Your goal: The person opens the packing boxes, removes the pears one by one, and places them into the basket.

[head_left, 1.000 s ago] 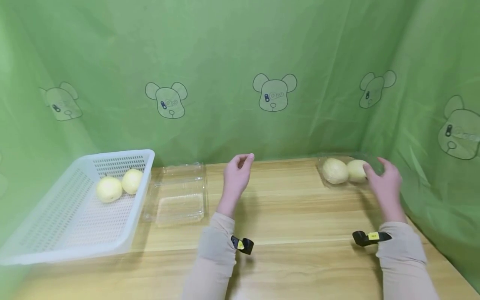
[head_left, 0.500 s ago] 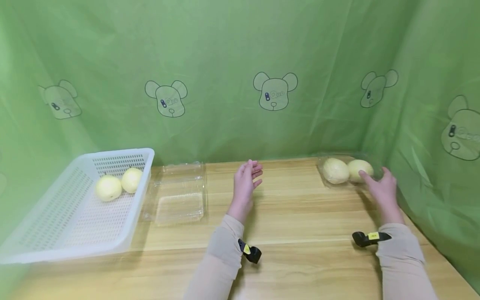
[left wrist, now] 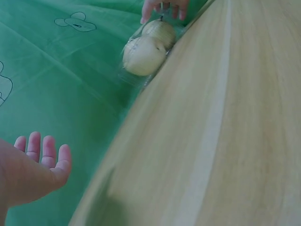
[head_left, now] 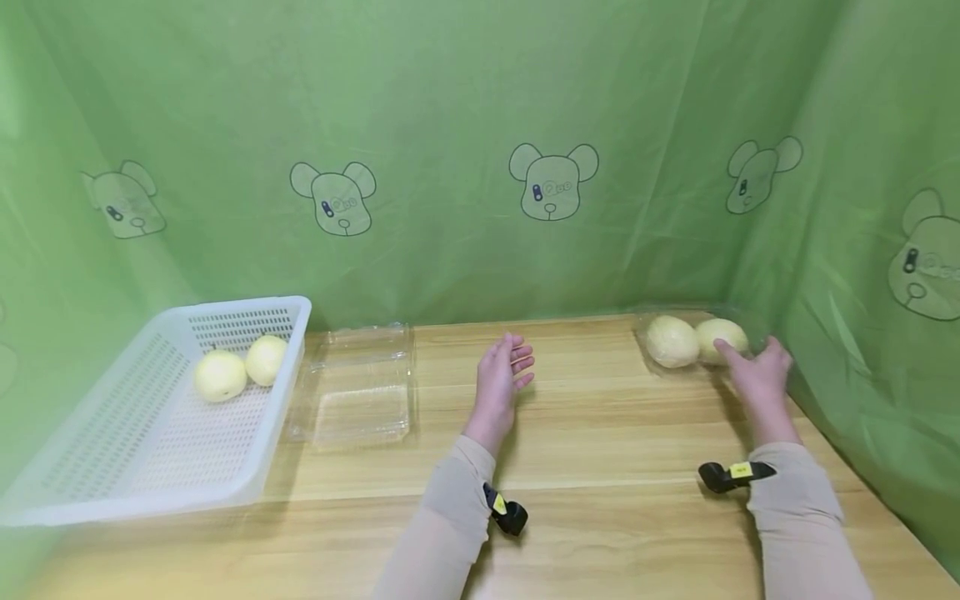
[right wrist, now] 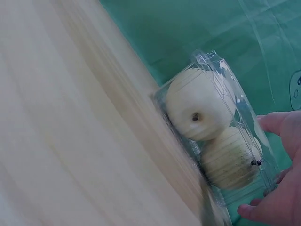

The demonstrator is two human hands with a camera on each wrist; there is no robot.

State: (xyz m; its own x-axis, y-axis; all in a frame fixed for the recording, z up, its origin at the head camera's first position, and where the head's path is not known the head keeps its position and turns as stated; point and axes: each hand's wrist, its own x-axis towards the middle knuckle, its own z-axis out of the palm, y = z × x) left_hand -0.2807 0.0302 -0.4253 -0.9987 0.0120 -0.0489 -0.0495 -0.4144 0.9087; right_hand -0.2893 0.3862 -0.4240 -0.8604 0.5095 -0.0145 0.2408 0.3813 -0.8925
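Note:
On the table's back right stands a clear plastic box (right wrist: 229, 96) holding two pale yellow pears, one pear (right wrist: 197, 103) beside the other pear (right wrist: 230, 162). My right hand (head_left: 759, 379) is at the box's right end, thumb on the near side and fingers round the far side; in the right wrist view the fingers and thumb straddle that end. My left hand (head_left: 498, 383) hovers over the middle of the table, fingers loosely bent and holding nothing. In the left wrist view that hand (left wrist: 33, 174) is apart from everything.
A white plastic basket (head_left: 258, 467) with two more pears (head_left: 220, 376) stands at the left. Beside it lies an open clear plastic container (head_left: 360, 412). Green curtain (head_left: 450, 125) walls the back and sides of the wooden table (head_left: 600, 533).
My right hand has shifted slightly left and nearer, its thumb now over the front of the right pear. My left hand has moved right and its fingers have spread. The box stays in place.

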